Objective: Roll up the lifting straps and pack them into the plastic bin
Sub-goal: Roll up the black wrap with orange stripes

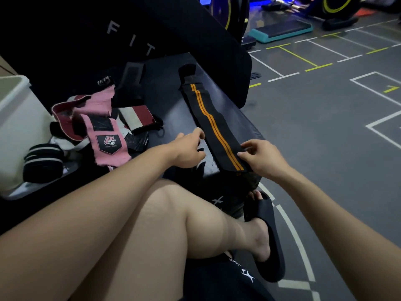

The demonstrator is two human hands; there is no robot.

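Right across the middle of the frame sits a dark padded worktop (173, 101), with a big black pad behind it in the upper left that shows the letters F I T. On the far left edge stands the plastic bin (15, 118), white and tall, touching the worktop's left side.

Next in size is the long black strap (213, 124) with two orange stripes. It lies flat and unrolled on the right side of the worktop, running from upper centre down toward the lower middle, where its near end hangs a little over the worktop's edge.

Left of it, near the bin, lies a heap of other straps: a pink strap (104, 135) with a dark badge, a red and white strap (137, 116), and a rolled black strap with white stripes (43, 161) at the lower left of the heap.

The left hand (188, 148) is at the left edge of the long black strap, near its lower half, fingers loosely curled; I cannot tell if it holds or even touches the strap. The right hand (260, 157) is at the strap's right edge near its near end, pinching the cloth between thumb and fingers.

At the bottom of the frame are the person's bare legs and a black slipper (267, 240) on the foot.
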